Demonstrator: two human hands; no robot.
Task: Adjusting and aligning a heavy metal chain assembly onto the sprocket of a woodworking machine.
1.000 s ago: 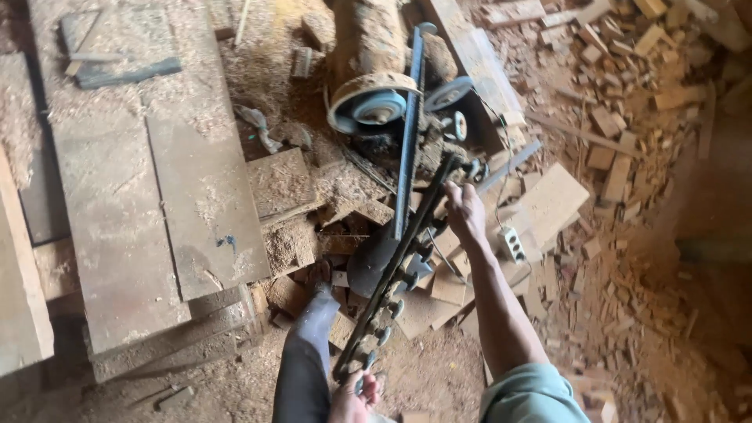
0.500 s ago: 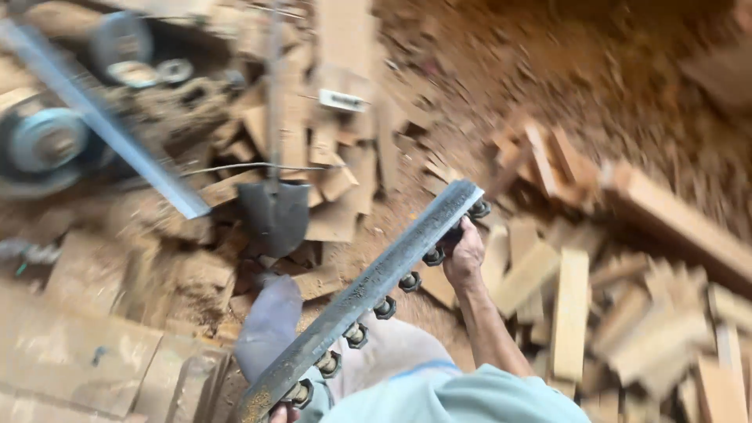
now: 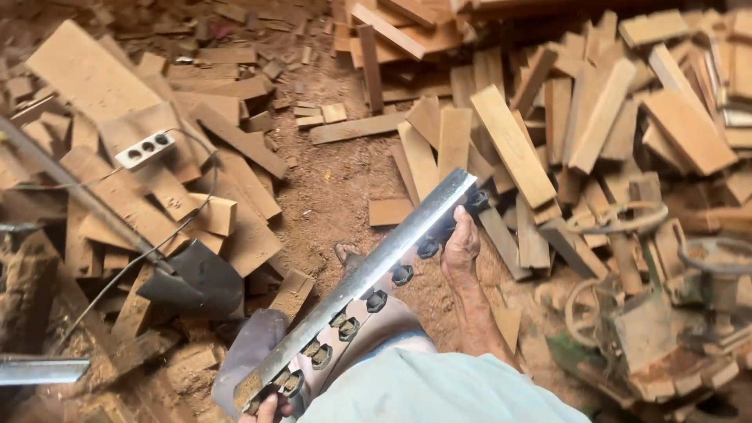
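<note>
I hold a long flat steel blade bar [image 3: 368, 278] with a row of dark bolt heads along its lower edge. It runs diagonally from my lap up to the right. My right hand [image 3: 459, 244] grips its far end from below, near the last bolts. My left hand [image 3: 266, 408] grips the near end at the bottom edge of the view; only the fingers show. My knee and light trousers [image 3: 376, 325] lie under the bar.
Sawdust-covered ground is littered with wood offcuts and planks [image 3: 513, 145]. A shovel [image 3: 196, 282] lies at the left. A white socket strip [image 3: 143, 149] with its cable rests on boards. Rusty machine parts [image 3: 658, 329] stand at the right.
My view has swung right, away from the machine with the pulley and towards the offcut pile. The blade bar stays in both hands and has come along.
</note>
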